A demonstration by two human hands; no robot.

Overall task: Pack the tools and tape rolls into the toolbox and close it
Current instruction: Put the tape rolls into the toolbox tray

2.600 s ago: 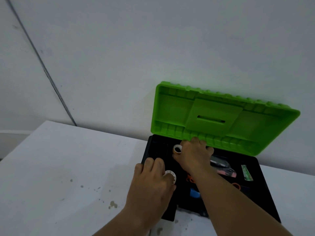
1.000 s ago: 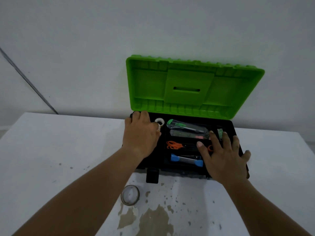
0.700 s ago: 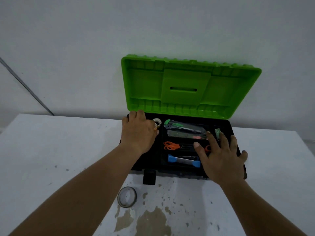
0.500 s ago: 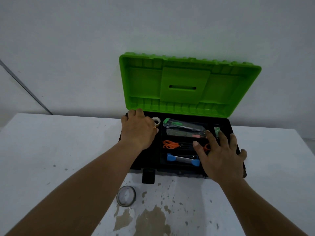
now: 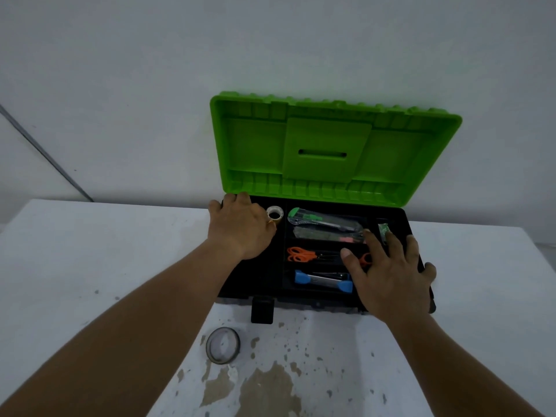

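Outside the black toolbox (image 5: 416, 236), the clear round tape roll (image 5: 223, 345) lay on the bench below its front latch, nearer the left hand (image 5: 240, 227), whose fingers rested loosely curled, gripping nothing.

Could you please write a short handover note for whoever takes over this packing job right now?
Left hand: resting palm-down in the left part of the toolbox, beside a small white tape roll; whether it grips anything cannot be seen.
Right hand: open, fingers spread over the right side of the box.
Done: two utility knives, orange scissors and a blue-ended tool lie in the compartments.
Left: a larger tape roll sits on the table in front of the latch. Pack it, then lower the green lid, now standing open.
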